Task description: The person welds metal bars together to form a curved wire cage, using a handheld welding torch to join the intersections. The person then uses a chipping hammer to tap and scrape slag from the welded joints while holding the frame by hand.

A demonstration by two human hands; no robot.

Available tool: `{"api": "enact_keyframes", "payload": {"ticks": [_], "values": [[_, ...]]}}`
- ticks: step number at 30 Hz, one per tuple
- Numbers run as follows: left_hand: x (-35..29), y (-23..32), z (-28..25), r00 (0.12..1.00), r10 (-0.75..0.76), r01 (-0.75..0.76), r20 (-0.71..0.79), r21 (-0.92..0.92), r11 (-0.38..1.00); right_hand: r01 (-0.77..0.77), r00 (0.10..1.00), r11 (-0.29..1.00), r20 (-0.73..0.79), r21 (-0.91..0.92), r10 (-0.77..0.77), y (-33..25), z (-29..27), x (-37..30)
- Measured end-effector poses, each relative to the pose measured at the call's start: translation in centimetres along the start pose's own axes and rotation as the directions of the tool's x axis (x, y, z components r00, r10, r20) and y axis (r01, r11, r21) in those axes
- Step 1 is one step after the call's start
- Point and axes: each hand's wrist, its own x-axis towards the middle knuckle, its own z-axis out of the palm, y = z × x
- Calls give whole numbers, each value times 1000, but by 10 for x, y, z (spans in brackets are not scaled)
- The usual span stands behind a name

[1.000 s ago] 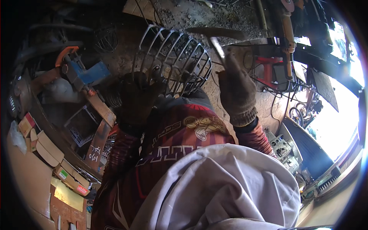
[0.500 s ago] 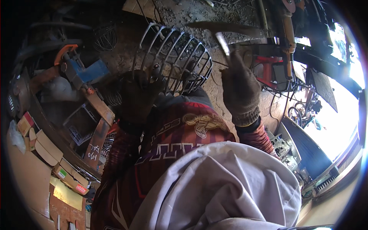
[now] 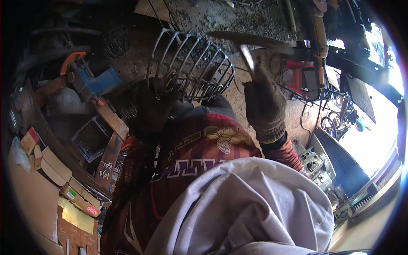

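A cage of curved dark metal bars (image 3: 193, 63) stands in front of my body, open gaps between its bars. My left hand (image 3: 155, 104), in a dark work glove, is closed at the cage's near left edge; deep shadow hides part of its fingers. In a brown knitted glove, my right hand (image 3: 265, 106) grips a chipping hammer (image 3: 246, 57) by its shiny flat metal handle. The hammer's long, narrow dark head is blurred and lies crosswise beyond the hand, right of the cage's far side. Whether it touches the bars I cannot tell.
Left stands a blue and orange metal clamp-like frame (image 3: 95, 80), with cardboard boxes (image 3: 55, 165) nearer. A red stand (image 3: 297, 78) and cables are on the right, beside a blue ribbed panel (image 3: 342, 163). Dark debris (image 3: 255, 21) covers the ground ahead.
My right hand and the hammer have come slightly lower in the view, toward my body. The cage has shifted and tilted a little, with my left hand still on it.
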Motion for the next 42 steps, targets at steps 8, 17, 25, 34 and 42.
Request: {"api": "enact_keyframes", "payload": {"ticks": [8,17,25,34,42], "values": [[3,1,6,996,-88,91,22,-222,971,-1,1000,999,29,-40,2,-1,2,-3],[2,6,4,994,-104,108,32,-157,982,-18,982,992,183,-125,41,0,5,-1],[-2,0,7,993,-117,121,28,-306,944,-58,984,997,163,-56,66,-7,5,5],[5,3,5,1000,-19,20,14,-126,992,-28,997,997,73,-67,33,-8,-1,6],[2,-1,4,1000,-2,3,13,-70,998,-18,998,1000,67,-17,19,-7,5,3]]}}
